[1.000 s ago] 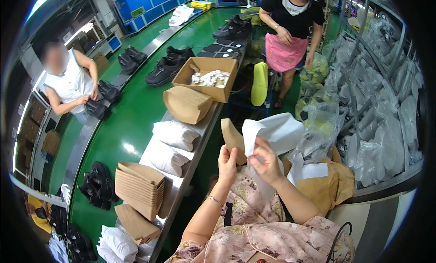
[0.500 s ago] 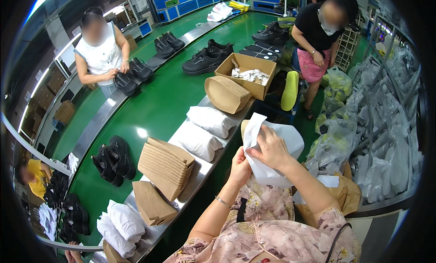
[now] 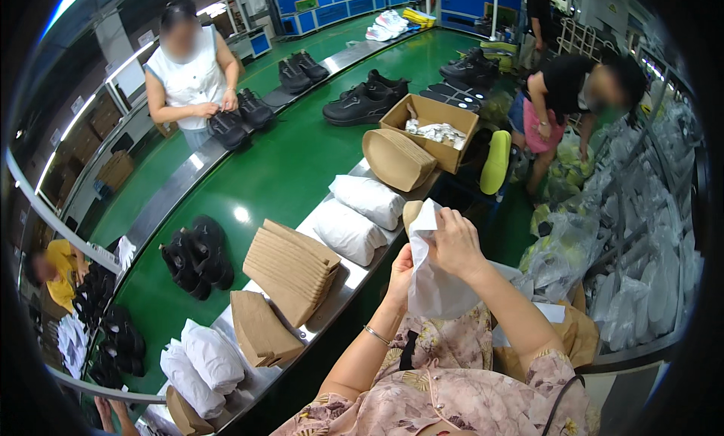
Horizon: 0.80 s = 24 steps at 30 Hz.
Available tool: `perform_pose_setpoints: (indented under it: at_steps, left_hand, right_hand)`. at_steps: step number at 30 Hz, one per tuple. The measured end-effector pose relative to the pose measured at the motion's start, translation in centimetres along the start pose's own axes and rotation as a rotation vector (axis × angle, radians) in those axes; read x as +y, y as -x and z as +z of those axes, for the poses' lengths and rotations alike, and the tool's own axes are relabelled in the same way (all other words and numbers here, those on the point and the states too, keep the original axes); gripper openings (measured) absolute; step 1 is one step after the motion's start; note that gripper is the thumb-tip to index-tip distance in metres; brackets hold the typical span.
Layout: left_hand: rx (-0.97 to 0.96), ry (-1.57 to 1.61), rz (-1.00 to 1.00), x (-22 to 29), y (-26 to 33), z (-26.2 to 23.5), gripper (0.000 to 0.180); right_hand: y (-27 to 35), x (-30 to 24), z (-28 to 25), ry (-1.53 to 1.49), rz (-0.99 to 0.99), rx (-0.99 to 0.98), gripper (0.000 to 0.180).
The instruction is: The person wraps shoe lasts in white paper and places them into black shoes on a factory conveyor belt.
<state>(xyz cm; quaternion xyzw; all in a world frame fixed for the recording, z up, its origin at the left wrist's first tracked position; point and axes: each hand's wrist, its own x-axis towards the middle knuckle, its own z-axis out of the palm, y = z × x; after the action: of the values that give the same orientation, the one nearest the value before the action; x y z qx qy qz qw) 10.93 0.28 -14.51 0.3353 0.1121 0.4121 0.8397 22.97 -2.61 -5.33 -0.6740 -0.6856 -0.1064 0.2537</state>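
Observation:
A sheet of white tissue-like paper (image 3: 441, 293) hangs between my hands, above my lap. A tan rounded piece (image 3: 411, 212), like the cardboard forms on the table, sticks out at the paper's top; most of it is hidden. My left hand (image 3: 402, 274) is closed on the paper's left edge, lower down. Above and to its right, my right hand (image 3: 458, 244) has its fingers bent over the paper near the top. On the table's edge nearest my hands lie two white paper-wrapped bundles (image 3: 349, 231).
Stacked brown cardboard forms (image 3: 290, 270) and more wrapped bundles (image 3: 200, 364) line the metal ledge (image 3: 324, 315). An open carton (image 3: 430, 131) holds crumpled paper. Black shoes (image 3: 194, 257) stand on the green table. Bagged insoles (image 3: 641, 278) fill a rack at right. Co-workers (image 3: 192, 82) stand across and far right.
The paper has narrowed and folded down around the tan piece, and my right hand has shifted slightly with it. The co-worker at far right has bent over toward the bags.

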Motion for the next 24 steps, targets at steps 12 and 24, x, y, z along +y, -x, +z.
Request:
perform_pose_setpoints:
  at_steps: [12, 24]
  left_hand:
    - [-0.187, -0.090, 0.013, 1.2, 1.9, 0.9, 0.008]
    - [-0.272, -0.251, 0.019, 1.0, 3.4, 0.0, 0.009]
  right_hand:
    - [0.0, 2.7, 0.2, -0.581, -0.176, -0.591, 0.033]
    - [0.9, 0.9, -0.9, -1.114, 0.055, -0.546, 0.052]
